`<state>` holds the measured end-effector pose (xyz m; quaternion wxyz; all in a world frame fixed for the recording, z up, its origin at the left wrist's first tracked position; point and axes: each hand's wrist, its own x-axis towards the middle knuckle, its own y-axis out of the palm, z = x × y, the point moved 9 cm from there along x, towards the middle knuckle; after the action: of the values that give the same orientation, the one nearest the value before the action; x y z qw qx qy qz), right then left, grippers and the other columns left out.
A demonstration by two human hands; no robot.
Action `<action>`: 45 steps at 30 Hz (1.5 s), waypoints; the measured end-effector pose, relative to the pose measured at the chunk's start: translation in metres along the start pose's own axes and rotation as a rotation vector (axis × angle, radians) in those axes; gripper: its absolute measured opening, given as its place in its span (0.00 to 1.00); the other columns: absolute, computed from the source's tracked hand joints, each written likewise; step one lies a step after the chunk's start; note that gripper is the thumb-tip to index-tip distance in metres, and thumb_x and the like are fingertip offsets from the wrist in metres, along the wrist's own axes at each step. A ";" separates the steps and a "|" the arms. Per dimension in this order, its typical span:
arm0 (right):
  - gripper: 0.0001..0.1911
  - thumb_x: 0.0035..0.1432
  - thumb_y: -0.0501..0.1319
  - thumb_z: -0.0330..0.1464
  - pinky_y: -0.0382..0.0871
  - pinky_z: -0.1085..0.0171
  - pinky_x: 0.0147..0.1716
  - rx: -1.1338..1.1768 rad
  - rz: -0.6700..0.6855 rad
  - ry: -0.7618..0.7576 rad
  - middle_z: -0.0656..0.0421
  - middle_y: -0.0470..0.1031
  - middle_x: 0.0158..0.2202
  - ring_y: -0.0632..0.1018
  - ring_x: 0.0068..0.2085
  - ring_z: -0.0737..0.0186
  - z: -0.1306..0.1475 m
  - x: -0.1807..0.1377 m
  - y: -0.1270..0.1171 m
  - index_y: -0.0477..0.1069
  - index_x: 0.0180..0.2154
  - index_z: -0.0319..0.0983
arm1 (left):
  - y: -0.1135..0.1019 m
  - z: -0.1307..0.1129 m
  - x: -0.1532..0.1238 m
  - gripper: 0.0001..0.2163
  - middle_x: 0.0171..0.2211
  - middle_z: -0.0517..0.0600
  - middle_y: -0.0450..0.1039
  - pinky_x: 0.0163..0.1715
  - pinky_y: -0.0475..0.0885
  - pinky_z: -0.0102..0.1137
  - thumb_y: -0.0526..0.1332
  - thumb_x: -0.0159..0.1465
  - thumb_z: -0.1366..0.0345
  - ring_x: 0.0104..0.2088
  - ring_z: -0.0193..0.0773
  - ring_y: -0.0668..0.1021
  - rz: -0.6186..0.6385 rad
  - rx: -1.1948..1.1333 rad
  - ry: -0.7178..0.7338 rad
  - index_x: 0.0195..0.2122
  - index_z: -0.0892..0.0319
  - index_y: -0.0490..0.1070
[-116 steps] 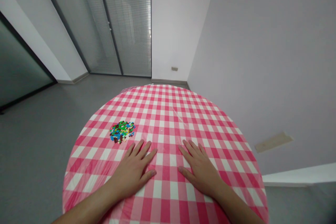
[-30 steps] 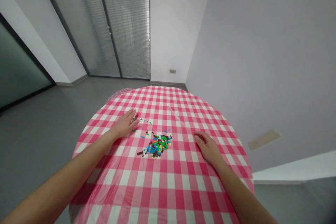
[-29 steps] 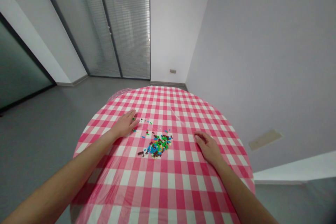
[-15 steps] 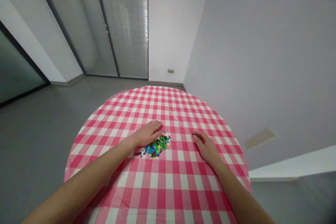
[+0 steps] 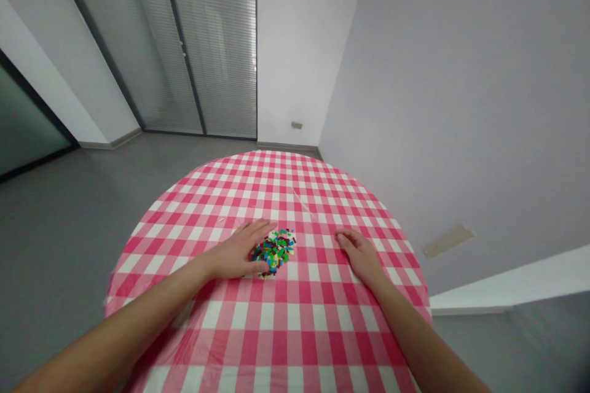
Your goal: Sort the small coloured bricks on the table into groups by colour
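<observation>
Head view shows left hand [image 5: 236, 254] spread at bricks [image 5: 278, 250], right hand [image 5: 362, 259] half-curled (open tablecloth [image 5: 317, 271] between, edge [image 5: 286, 153] beyond).

Round-edged table in a pink-and-white checked cloth [image 5: 299, 319], lower centre of the frame. On it, mid-frame, a heap of small multicoloured plastic pieces [image 5: 276, 250]; the bare left hand [image 5: 236, 253] at the heap's left edge, fingers towards its far side, thumb at its near side; the bare right hand [image 5: 362, 256] to the right, apart from the heap. Behind the table: dark-framed glass partition [image 5: 221, 61], upper left; flat white wall [image 5: 299, 31], upper centre. Smooth grey floor [image 5: 55, 239], lower left.
</observation>
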<state>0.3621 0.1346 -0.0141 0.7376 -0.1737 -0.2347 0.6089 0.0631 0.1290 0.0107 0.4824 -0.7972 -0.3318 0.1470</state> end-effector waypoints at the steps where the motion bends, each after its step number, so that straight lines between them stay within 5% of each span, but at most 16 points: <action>1: 0.18 0.59 0.58 0.46 0.72 0.51 0.47 0.033 0.008 0.017 0.52 0.80 0.43 0.79 0.45 0.50 -0.003 0.002 -0.001 0.77 0.41 0.41 | -0.001 0.007 -0.010 0.42 0.71 0.53 0.45 0.67 0.47 0.54 0.59 0.62 0.41 0.69 0.60 0.52 0.009 0.035 -0.028 0.71 0.51 0.42; 7: 0.19 0.61 0.58 0.47 0.70 0.52 0.49 0.065 0.144 0.020 0.53 0.80 0.44 0.78 0.46 0.51 0.000 0.007 0.001 0.76 0.42 0.41 | 0.007 0.028 -0.046 0.51 0.71 0.60 0.41 0.66 0.47 0.55 0.59 0.55 0.33 0.69 0.61 0.48 0.046 0.209 -0.090 0.71 0.57 0.41; 16: 0.17 0.65 0.53 0.42 0.69 0.51 0.51 -0.052 0.223 -0.142 0.53 0.78 0.48 0.76 0.50 0.52 0.052 0.021 0.040 0.75 0.46 0.42 | 0.022 0.007 -0.019 0.42 0.69 0.67 0.48 0.65 0.51 0.53 0.52 0.63 0.37 0.68 0.61 0.53 -0.060 0.260 -0.179 0.68 0.65 0.49; 27: 0.27 0.61 0.59 0.51 0.65 0.48 0.58 0.670 0.347 -0.037 0.50 0.72 0.50 0.75 0.54 0.55 0.059 0.031 0.116 0.64 0.55 0.43 | 0.034 -0.011 0.029 0.35 0.67 0.70 0.51 0.64 0.55 0.54 0.55 0.67 0.48 0.67 0.60 0.56 -0.222 0.150 -0.196 0.67 0.68 0.49; 34: 0.35 0.58 0.64 0.44 0.62 0.48 0.61 0.855 0.362 0.108 0.54 0.72 0.49 0.77 0.52 0.57 0.053 0.024 0.122 0.54 0.63 0.48 | 0.029 -0.028 0.046 0.28 0.62 0.66 0.62 0.61 0.61 0.52 0.57 0.67 0.56 0.61 0.56 0.66 -0.263 -0.004 -0.127 0.64 0.64 0.54; 45: 0.39 0.62 0.62 0.42 0.66 0.50 0.58 0.861 0.379 0.172 0.54 0.73 0.47 0.78 0.49 0.58 0.057 0.013 0.120 0.44 0.67 0.49 | 0.033 -0.022 0.046 0.32 0.69 0.64 0.47 0.66 0.52 0.51 0.51 0.68 0.66 0.68 0.51 0.55 -0.312 -0.399 -0.158 0.71 0.62 0.37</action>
<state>0.2343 0.1697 -0.0303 0.6353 0.0584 0.1366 0.7578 0.1218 0.1350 -0.0032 0.3050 -0.8018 -0.5099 0.0645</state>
